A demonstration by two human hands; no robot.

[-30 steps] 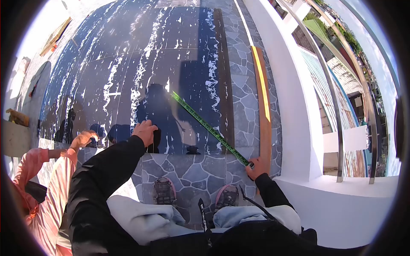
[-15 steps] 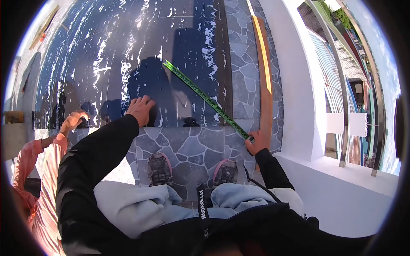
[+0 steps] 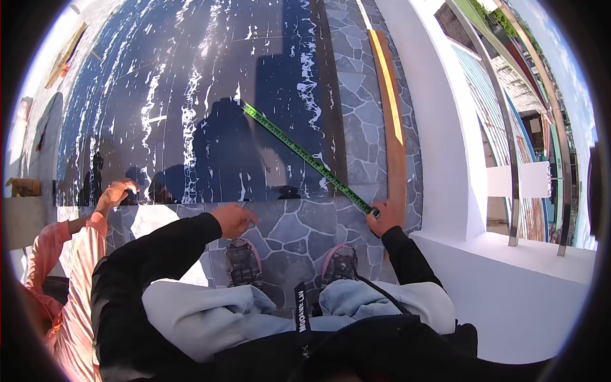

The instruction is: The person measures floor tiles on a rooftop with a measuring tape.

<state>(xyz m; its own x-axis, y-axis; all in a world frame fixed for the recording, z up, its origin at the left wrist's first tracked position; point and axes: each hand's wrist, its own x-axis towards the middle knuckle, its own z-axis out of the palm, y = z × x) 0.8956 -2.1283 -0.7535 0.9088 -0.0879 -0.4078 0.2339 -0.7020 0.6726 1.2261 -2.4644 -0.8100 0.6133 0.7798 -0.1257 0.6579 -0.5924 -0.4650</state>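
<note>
My right hand is closed around the dark case of a tape measure, beside a long brown wooden board. The tape's green blade runs out from it diagonally, up and left, across a dark blue-black panel with white streaks. Its free end lies on the panel's surface. My left hand hovers over the stone-patterned floor just short of the panel's near edge, above my left shoe. Its fingers are loosely apart, and nothing shows in them.
On the left, another person in pink sleeves rests a hand near the panel's edge. The floor has a grey stone pattern. A white low wall with a metal railing bounds the right side.
My left hand has drawn back from the panel toward me and slightly right, off its near edge. The right hand still holds the tape measure in place. The view has shifted slightly.
</note>
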